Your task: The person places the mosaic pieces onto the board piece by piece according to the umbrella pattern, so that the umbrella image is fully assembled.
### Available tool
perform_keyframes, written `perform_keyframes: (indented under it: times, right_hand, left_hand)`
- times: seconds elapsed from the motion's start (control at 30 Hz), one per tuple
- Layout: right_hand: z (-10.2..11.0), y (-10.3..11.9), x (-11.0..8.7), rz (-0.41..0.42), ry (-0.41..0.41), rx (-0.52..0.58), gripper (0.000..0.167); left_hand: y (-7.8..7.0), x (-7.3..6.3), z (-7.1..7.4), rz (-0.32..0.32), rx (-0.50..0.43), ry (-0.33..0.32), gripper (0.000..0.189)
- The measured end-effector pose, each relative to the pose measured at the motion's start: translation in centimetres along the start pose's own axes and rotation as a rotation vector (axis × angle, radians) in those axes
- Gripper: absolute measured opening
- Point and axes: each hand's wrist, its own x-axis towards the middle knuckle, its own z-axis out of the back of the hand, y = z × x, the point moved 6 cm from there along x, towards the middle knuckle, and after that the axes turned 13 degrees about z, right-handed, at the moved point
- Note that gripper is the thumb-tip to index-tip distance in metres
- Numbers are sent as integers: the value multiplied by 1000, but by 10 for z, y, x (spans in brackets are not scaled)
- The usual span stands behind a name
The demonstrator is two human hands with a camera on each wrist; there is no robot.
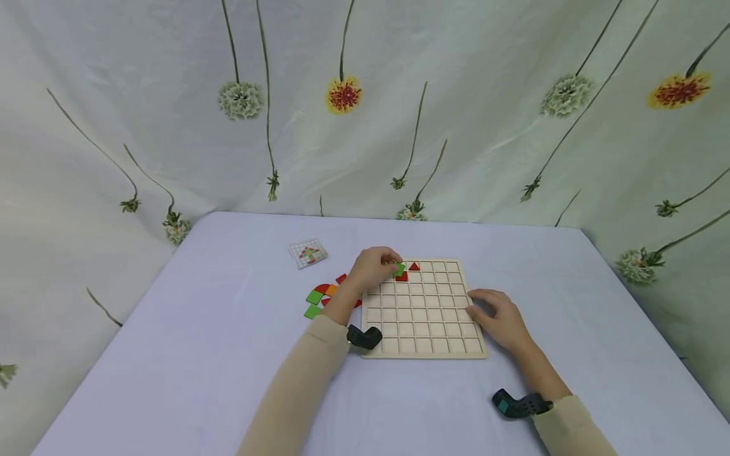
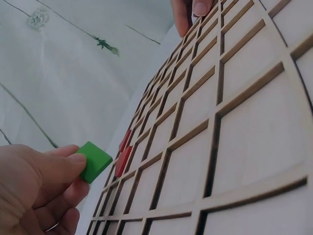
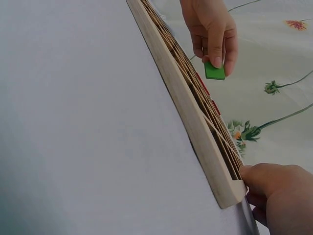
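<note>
My left hand [image 1: 373,269] pinches a green square tile [image 2: 98,161] between thumb and fingers. It holds the tile over the far left part of a wooden grid board [image 1: 422,311]. Just below the tile, a red tile [image 1: 402,277] lies in the grid, with a red triangle tile [image 1: 414,266] beside it to the right. In the right wrist view the green tile [image 3: 214,71] hangs above the board's far side. My right hand [image 1: 502,316] rests at the board's right edge, thumb and forefinger spread apart and touching the rim.
Loose red, orange and green tiles [image 1: 313,297] lie left of the board, partly hidden behind my left forearm. Farther back on the white-covered table [image 1: 228,354] is a small pattern card [image 1: 299,249]. A flower-printed cloth [image 1: 485,114] hangs behind the table.
</note>
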Motion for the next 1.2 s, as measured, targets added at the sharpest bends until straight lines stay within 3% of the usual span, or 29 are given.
perform_keyframes:
  times: [0.6,0.77,1.0,1.2]
  right_hand:
    - [0,0,1,4,-5,-3,36]
    - [0,1,0,8,-3,-11,36]
    - [0,-1,0,2,-1,0,36]
    - [-1,-3,0,4,-3,4,36]
  left_hand:
    - [-13,3,-24,-23,12,37,11]
    - [-17,1,-28,-37,28,11,11]
    - [-18,-1,-33,-1,5,-20,12]
    - [-18,-1,-33,1,44,-29,11]
